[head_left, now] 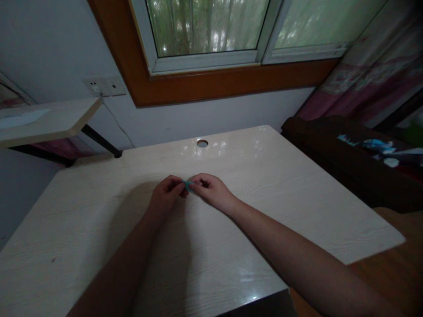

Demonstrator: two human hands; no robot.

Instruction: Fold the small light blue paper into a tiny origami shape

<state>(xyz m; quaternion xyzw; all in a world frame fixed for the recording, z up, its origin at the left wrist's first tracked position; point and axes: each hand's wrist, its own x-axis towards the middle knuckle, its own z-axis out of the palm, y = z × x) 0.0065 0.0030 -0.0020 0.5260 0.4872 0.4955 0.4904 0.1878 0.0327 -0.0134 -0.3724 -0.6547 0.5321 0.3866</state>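
Between my two hands, over the middle of the table [271, 176], is a small teal piece [188, 185], thin and perhaps folded; its kind is too small to make out. My left hand [167, 192] pinches its left side between thumb and fingers. From the other side my right hand [209, 188] pinches it too, thumb towards me. The fingers cover much of the piece. Both forearms reach in from the lower edge of the view.
A raised shelf [49, 119] on black legs stands at the left. Near the back edge is a round cable hole [202, 143]. A wall socket [105, 86] has a cord plugged in. Dark furniture [330, 154] with blue-white items stands at the right, beside a curtain [357, 83].
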